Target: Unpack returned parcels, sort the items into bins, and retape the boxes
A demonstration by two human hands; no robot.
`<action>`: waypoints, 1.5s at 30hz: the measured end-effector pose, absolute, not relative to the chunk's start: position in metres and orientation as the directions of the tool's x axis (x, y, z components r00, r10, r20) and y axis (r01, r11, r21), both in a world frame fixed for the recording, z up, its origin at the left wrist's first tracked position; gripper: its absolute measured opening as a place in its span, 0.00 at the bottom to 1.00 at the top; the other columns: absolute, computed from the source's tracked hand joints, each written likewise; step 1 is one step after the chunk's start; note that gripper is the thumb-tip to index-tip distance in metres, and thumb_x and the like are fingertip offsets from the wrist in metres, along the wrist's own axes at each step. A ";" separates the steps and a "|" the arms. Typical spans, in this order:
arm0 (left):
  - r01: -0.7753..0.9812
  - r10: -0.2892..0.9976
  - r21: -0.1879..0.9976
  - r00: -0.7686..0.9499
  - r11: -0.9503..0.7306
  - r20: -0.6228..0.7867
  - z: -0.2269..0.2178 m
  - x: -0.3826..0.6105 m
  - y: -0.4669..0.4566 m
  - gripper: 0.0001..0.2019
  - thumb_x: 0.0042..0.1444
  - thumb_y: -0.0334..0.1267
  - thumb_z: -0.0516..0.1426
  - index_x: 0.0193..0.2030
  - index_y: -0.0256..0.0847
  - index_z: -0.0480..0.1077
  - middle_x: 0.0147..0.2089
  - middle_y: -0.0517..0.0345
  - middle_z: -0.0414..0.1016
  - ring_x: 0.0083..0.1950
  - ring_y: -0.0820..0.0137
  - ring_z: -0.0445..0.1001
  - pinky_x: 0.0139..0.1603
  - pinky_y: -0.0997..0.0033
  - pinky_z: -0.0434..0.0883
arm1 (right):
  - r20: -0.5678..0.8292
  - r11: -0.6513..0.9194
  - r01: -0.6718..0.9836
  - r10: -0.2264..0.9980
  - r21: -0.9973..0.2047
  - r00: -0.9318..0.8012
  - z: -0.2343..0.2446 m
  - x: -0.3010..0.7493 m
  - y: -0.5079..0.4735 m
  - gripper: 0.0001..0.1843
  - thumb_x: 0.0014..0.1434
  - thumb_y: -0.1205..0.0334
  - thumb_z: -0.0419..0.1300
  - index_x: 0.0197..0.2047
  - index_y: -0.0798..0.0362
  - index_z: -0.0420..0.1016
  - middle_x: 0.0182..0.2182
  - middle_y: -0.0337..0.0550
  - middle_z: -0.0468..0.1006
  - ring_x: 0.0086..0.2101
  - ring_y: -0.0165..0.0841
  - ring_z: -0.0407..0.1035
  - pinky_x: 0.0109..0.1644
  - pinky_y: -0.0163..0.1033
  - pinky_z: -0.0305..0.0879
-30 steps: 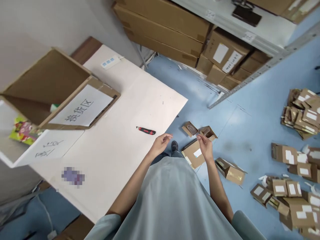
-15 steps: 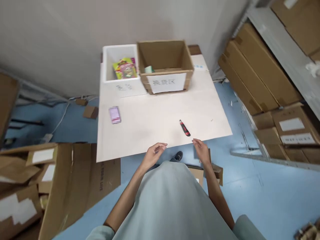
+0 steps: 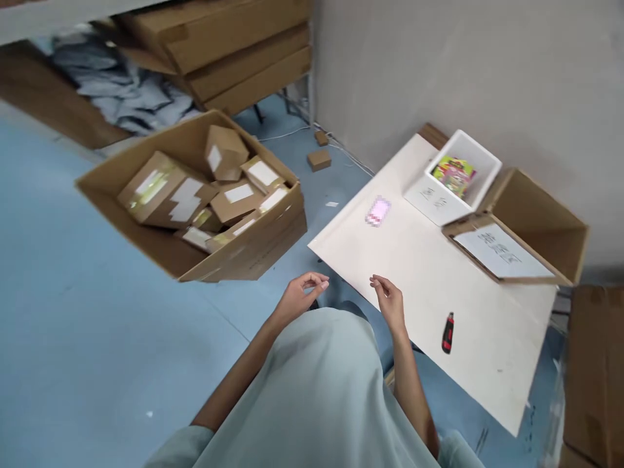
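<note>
My left hand (image 3: 303,296) hovers in front of my body, fingers loosely curved with nothing in them. Over the near edge of the white-topped table (image 3: 419,279) is my right hand (image 3: 387,300), also empty with its fingers apart. A black and red utility knife (image 3: 447,333) lies on the table to the right of that hand. Farther back on the tabletop is a small pixelated pinkish item (image 3: 378,211). A white foam box (image 3: 439,203) holds colourful packets (image 3: 454,175). Beside it stands an open cardboard box (image 3: 546,218) with a handwritten label on its front.
To the left, a big open carton (image 3: 244,257) on the blue floor (image 3: 160,364) contains several small taped parcels (image 3: 168,192). Long cartons (image 3: 244,49) are stacked behind it. Two small boxes (image 3: 319,160) lie near the wall, and more cartons (image 3: 592,364) stand at the right.
My view has swung left, bringing the large carton of parcels fully into sight and shifting the table to the right. Both hands remain empty in front of me.
</note>
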State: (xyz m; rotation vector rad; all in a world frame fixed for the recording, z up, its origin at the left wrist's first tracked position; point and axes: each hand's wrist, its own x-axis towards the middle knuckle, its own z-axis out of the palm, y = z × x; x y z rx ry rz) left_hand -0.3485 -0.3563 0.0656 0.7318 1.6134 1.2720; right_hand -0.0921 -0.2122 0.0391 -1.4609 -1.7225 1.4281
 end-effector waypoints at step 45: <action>-0.050 0.497 0.893 -0.816 0.448 -0.295 -0.109 -0.901 -0.223 0.40 0.65 0.46 0.67 0.81 0.39 0.66 0.87 0.37 0.62 0.89 0.44 0.58 0.90 0.43 0.56 | -0.374 0.073 0.471 0.507 -0.879 -0.776 -0.153 -0.846 0.004 0.42 0.69 0.34 0.69 0.72 0.58 0.77 0.70 0.63 0.82 0.73 0.52 0.73 0.82 0.60 0.64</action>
